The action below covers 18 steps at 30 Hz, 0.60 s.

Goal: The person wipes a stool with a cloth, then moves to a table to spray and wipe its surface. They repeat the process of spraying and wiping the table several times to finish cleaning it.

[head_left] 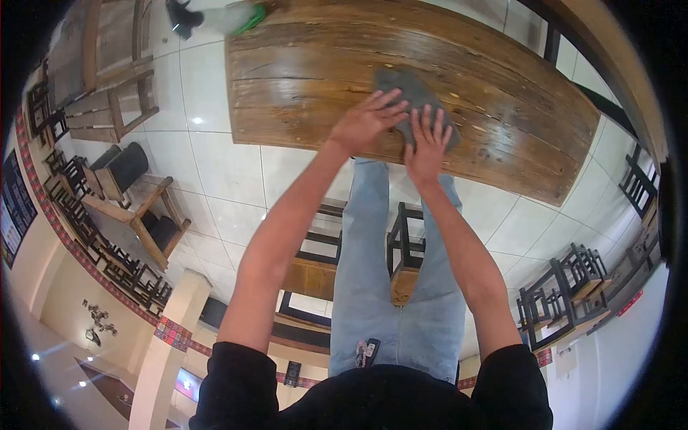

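Note:
A grey cloth (410,87) lies folded or bunched on the brown wooden table (301,79). My left hand (364,125) is spread flat, its fingertips resting on the cloth's left part. Beside it, my right hand (430,147) lies with fingers stretched out over the cloth's near right part, close to the table's front edge. Both palms face down, and neither hand's fingers are wrapped round the cloth. The tabletop is glossy, with visible grain and knots.
Dark wood-and-metal stools (406,251) stand beneath and behind me. Wooden chairs (132,201) are on the left, stacked stools (566,290) on the right. A pale object with green and black parts (226,20) is beyond the table's far left corner. White tiles (215,165) cover the floor.

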Motion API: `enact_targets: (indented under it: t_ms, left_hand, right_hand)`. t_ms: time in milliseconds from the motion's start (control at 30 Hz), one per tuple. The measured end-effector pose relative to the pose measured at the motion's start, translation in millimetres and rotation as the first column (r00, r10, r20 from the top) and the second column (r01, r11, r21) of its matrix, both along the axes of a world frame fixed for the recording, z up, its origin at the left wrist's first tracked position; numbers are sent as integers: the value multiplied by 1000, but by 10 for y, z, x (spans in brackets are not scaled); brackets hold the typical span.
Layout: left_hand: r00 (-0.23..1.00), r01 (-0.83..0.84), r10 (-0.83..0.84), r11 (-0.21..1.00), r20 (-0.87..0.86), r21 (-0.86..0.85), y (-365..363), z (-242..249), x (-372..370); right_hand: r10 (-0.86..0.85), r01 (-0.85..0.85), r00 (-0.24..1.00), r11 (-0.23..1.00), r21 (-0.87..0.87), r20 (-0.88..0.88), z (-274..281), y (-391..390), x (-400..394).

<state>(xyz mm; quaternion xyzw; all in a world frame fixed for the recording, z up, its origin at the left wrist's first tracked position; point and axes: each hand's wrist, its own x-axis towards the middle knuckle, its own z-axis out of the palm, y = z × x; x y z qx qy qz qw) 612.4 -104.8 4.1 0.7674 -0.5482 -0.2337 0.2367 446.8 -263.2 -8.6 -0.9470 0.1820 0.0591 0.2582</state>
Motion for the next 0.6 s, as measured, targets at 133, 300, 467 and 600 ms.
enact_targets:
  t_ms: [133,300,467,600]
  left_hand:
    - [984,-171,170,985,47,7,1126,14,430]
    - [929,-364,359,930,87,55,2272,42,779]
    - [755,-651,656,748,8,130,2940,75,728]
    - [691,-722,706,681,151,119,2869,133,452]
  right_hand:
    - [110,-110,994,990,84,6,98,941,794]
    - [216,-227,973,959,169,81,79,1930,1515]
    - [404,-438,888,888,139,222,-56,2528,2040]
    - [471,-498,842,866,41,264,-112,2697,2172]
